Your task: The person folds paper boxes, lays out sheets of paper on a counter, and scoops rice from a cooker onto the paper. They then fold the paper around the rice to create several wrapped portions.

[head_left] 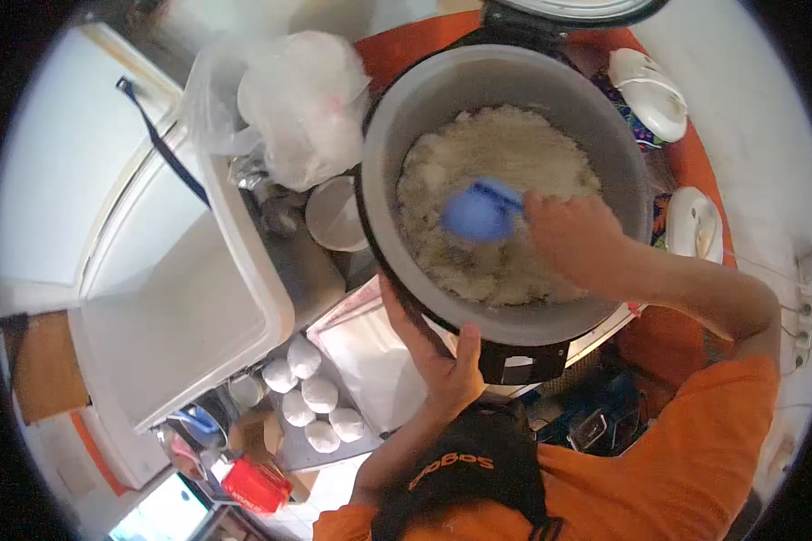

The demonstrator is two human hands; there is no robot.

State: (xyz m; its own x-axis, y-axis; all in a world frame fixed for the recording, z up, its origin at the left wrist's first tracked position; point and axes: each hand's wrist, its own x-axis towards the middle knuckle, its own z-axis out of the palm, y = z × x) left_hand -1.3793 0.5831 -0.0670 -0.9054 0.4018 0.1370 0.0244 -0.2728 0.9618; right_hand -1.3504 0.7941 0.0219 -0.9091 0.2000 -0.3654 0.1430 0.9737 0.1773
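Note:
A large rice cooker (505, 329) stands with its lid up, and cooked rice (532, 149) fills the lower part of its grey pot. My right hand (576, 236) is closed around the handle of a blue rice paddle (478, 213). The paddle's blade is blurred and lies over the rice; whether it touches the grains is hard to tell. Against the near left side of the cooker rests my left hand (451, 368), thumb up by the rim and fingers spread along the outer wall, partly hidden. It steadies or touches the cooker and grips nothing else visible.
An open white cooler box (180, 334) stands at left. Several round white wrapped bundles (320, 394) lie beside white sheets (370, 361). Plastic bags (302, 108) and a white container (336, 215) sit left of the cooker. Two white devices (650, 95) stand at right.

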